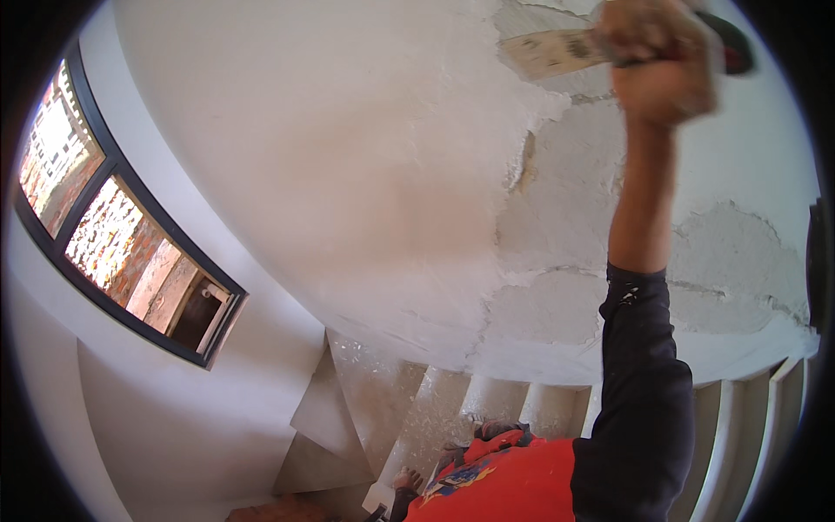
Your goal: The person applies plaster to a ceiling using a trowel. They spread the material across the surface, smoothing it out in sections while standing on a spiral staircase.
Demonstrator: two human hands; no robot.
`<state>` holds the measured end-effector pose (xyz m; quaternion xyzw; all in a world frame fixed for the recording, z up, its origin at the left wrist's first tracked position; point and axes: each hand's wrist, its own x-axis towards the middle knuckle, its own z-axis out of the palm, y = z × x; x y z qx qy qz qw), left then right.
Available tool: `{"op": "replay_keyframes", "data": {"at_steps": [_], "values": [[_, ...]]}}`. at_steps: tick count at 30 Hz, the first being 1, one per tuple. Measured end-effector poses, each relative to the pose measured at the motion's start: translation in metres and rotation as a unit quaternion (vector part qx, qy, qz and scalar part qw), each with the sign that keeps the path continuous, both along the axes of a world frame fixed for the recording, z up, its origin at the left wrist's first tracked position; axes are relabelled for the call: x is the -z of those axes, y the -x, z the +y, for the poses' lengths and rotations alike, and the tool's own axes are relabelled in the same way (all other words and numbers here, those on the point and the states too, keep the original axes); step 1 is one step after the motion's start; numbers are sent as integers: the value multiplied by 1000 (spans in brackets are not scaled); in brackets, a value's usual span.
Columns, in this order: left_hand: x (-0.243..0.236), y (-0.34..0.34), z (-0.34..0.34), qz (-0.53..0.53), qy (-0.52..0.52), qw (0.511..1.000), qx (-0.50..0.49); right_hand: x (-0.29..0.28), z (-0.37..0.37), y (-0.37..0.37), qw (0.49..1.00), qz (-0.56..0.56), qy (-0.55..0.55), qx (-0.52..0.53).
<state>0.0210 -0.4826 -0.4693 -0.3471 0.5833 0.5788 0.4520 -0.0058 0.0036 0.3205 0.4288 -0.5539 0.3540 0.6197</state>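
High on the wall at the upper right, my right hand [665, 65] is closed around the handle of a putty knife [557, 54]. Its wide, plaster-smeared blade points left and lies over the peeling edge of the white wall [348, 157]. Motion blurs the hand and the dark handle a little. Below the blade, the coating has come off and a rough grey patch [565, 174] shows. Down by my body, my left hand [406, 478] looks open with its fingers apart, beside a small white block-like thing [378, 498]. I cannot tell whether it touches it.
Stairs [444, 400] strewn with white flakes run along the foot of the wall, with more steps [731, 435] at the lower right. A dark-framed window [130, 217] is on the left. Another bare grey patch [739, 261] lies right of my raised arm.
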Motion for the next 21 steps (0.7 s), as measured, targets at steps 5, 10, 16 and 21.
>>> {"op": "replay_keyframes", "data": {"at_steps": [5,10,16,21], "values": [[-2,6,-3,3,3,1000,29,9,20,49,965,-190,140,118],[6,11,5,-3,-14,998,59,-42,-14,7,991,68,42,107],[-9,25,11,10,-14,998,65,-54,6,57,977,-50,117,170],[-26,53,53,49,-42,995,79,-74,22,39,981,-73,101,151]]}}
